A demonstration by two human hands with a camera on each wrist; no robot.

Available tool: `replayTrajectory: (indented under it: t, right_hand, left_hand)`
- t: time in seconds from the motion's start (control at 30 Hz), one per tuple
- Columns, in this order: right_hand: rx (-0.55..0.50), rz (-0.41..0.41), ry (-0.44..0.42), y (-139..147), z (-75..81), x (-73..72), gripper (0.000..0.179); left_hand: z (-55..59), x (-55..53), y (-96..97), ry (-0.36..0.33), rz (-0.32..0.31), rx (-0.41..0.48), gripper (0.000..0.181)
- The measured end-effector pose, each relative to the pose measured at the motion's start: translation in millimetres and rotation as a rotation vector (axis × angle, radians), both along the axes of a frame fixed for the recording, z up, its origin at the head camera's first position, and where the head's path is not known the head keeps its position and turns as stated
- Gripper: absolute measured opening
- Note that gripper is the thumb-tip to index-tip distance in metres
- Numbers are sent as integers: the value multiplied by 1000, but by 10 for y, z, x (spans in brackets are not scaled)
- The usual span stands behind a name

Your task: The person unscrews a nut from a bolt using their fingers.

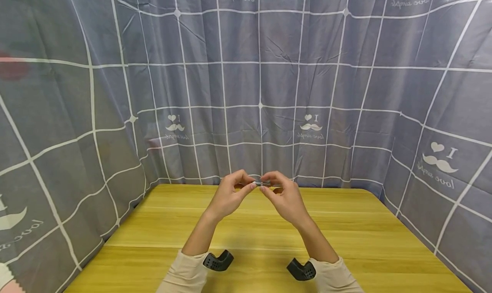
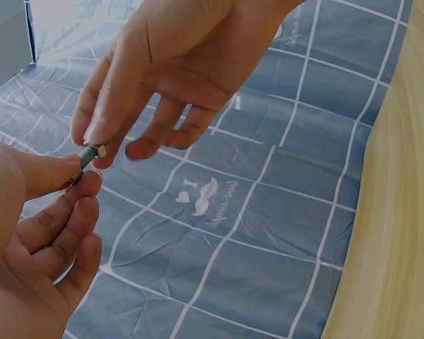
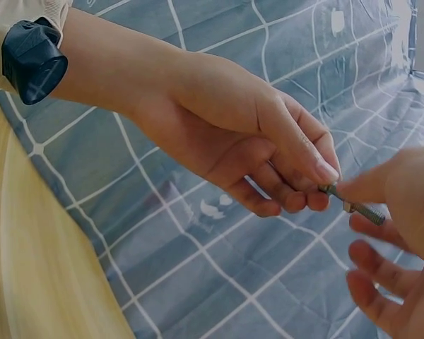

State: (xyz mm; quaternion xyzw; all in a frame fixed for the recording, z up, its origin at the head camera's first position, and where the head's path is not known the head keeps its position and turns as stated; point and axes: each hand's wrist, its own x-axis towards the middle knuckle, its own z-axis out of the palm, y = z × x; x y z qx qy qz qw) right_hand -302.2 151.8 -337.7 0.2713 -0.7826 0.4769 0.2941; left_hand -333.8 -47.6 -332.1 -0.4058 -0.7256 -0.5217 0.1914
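In the head view, my left hand (image 1: 229, 194) and right hand (image 1: 285, 197) meet above the far edge of the table, a small metal bolt (image 1: 258, 183) between their fingertips. My left thumb and fingers pinch the bolt (image 2: 87, 155) at its head end, seen in the left wrist view. A hex nut (image 2: 102, 150) sits around the thread, and my right thumb and index finger pinch it. From the right wrist view, the threaded end (image 3: 371, 214) sticks out past the nut (image 3: 348, 207) toward my right palm. Fingertips partly hide the bolt head.
Below the hands lies a wood-grain table (image 1: 246, 237). Grey curtains (image 1: 242, 83) with a white grid hang behind it and along both sides. Each sleeved wrist carries a black camera mount, the left one (image 1: 218, 261) and the right one (image 1: 301, 270).
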Motion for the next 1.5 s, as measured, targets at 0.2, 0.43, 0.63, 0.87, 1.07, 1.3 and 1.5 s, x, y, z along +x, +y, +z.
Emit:
replayTrajectory:
  t: [0.2, 0.43, 0.63, 0.87, 1.07, 1.3, 1.5]
  right_hand:
    - [-10, -39, -35, -13, -13, 9, 21]
    - [-21, -31, -9, -33, 9, 14, 21]
    - [1, -28, -25, -34, -1, 8, 16]
    - [-12, -13, 5, -36, 7, 6, 21]
    - [-29, -34, 23, -26, 3, 2, 11]
    - [-18, -10, 14, -35, 6, 19, 22]
    - [2, -20, 40, -39, 3, 16, 12]
  left_hand:
    - [-7, -6, -4, 5, 2, 3, 7]
    - [-3, -17, -4, 0, 3, 2, 5]
    - [13, -8, -14, 9, 3, 1, 6]
    - [19, -9, -14, 23, -4, 12, 6]
    - [16, -5, 0, 14, -2, 16, 6]
    - [10, -6, -4, 12, -5, 23, 4]
    - [7, -9, -10, 5, -5, 14, 8]
